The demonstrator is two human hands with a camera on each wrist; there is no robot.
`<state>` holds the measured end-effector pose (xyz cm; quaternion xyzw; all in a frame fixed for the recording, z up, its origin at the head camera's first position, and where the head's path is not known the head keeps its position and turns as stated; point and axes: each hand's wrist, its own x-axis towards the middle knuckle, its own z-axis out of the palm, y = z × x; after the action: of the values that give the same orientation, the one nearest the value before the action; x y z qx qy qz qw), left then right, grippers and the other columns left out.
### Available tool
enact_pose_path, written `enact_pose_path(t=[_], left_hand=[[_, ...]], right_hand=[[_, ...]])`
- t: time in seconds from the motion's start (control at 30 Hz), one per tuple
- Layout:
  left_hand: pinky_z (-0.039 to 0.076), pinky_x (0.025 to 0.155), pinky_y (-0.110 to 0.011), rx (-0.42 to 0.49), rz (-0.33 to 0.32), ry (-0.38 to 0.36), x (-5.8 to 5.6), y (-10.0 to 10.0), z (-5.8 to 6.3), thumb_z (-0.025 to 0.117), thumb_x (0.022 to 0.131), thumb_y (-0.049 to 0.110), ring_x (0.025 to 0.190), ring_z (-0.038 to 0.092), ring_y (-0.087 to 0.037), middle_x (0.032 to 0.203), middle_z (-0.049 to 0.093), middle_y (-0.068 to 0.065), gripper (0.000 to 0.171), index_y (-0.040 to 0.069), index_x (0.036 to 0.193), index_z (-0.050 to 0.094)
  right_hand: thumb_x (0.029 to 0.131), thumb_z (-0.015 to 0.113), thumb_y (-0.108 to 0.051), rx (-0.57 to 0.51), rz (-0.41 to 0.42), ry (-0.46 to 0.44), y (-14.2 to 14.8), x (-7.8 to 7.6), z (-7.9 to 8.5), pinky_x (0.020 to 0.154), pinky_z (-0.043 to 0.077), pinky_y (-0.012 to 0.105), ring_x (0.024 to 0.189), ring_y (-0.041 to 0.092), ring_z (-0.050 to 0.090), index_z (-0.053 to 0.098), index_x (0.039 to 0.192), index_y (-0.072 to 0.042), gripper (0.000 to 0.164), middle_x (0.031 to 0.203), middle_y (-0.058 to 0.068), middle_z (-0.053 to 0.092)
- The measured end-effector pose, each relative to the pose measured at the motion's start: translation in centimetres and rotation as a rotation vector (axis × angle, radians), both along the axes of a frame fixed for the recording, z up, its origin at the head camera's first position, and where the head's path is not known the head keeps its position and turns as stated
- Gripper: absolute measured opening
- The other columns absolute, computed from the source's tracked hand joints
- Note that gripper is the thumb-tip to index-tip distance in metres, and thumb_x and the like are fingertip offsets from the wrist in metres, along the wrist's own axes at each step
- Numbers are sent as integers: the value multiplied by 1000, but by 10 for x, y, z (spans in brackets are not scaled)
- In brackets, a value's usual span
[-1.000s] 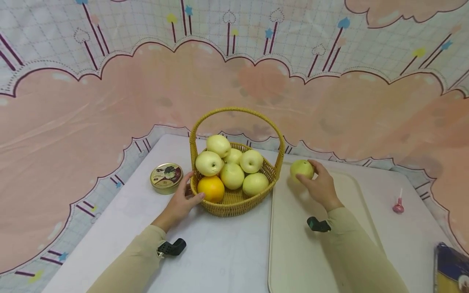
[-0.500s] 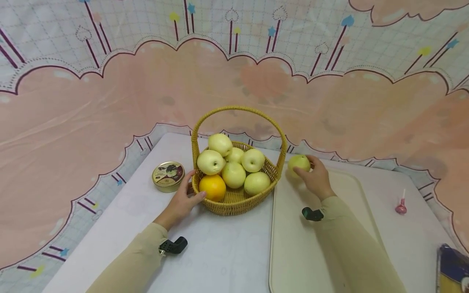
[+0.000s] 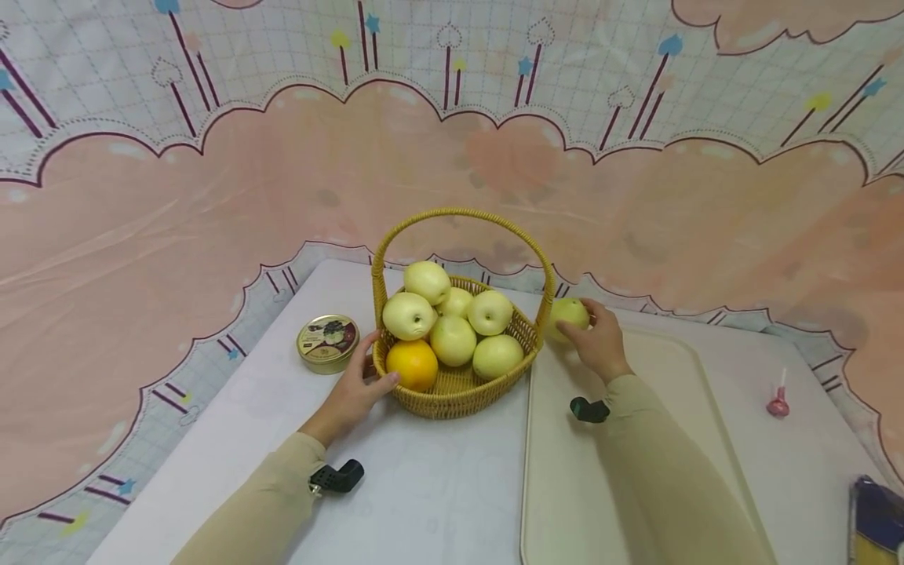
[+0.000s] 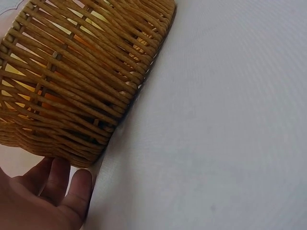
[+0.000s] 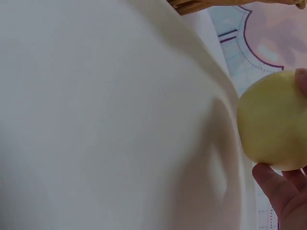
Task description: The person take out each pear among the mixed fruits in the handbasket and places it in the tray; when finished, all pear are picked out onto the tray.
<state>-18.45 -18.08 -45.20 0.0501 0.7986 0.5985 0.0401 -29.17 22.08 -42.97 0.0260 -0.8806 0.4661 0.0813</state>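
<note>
A wicker basket (image 3: 452,404) with a tall arched handle stands on the table, holding several pale yellow-green apples (image 3: 453,340) and one orange (image 3: 413,365). My left hand (image 3: 353,392) grips the basket's front left side, with the thumb by the rim near the orange. In the left wrist view its fingers (image 4: 79,189) touch the woven outside low down. Just right of the basket, my right hand (image 3: 599,344) holds a yellow-green apple (image 3: 569,314) between thumb and fingers, over the far left corner of a cream tray (image 3: 586,486). Part of this apple is cut off in the right wrist view.
A round tin (image 3: 328,344) with a printed lid sits left of the basket. On the right lie a pink lollipop (image 3: 778,403) and a blue and yellow package (image 3: 876,518). A patterned cloth hangs behind the table.
My right hand has moved left with the apple, closer to the basket's right side. The left hand stays on the basket. The view has shifted slightly.
</note>
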Motion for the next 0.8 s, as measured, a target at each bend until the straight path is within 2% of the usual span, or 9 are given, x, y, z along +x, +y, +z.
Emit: enact_pose_path(t=[0.33, 0.57, 0.8], left_hand=[[34, 108, -55, 6, 6, 4, 0, 2, -1, 63, 98, 20, 130, 42, -43, 151, 33, -33, 79, 18, 160, 14], [35, 108, -54, 6, 6, 4, 1, 1, -1, 63, 98, 20, 131, 42, -43, 151, 33, -33, 80, 17, 160, 13], [35, 108, -55, -5, 6, 8, 2, 0, -1, 63, 98, 22, 132, 42, -43, 152, 31, -33, 80, 17, 160, 12]], right_hand=[[91, 72, -21, 13, -8, -24, -4, -5, -8, 99, 41, 52, 126, 42, 44, 44, 146, 4, 66, 138, 31, 44], [91, 71, -19, 39, -6, -16, -10, -9, -7, 102, 40, 53, 128, 44, 44, 45, 145, 6, 65, 140, 31, 45], [88, 71, -17, 47, -34, -15, -17, -12, -6, 99, 41, 52, 123, 42, 45, 47, 144, 6, 64, 135, 31, 48]])
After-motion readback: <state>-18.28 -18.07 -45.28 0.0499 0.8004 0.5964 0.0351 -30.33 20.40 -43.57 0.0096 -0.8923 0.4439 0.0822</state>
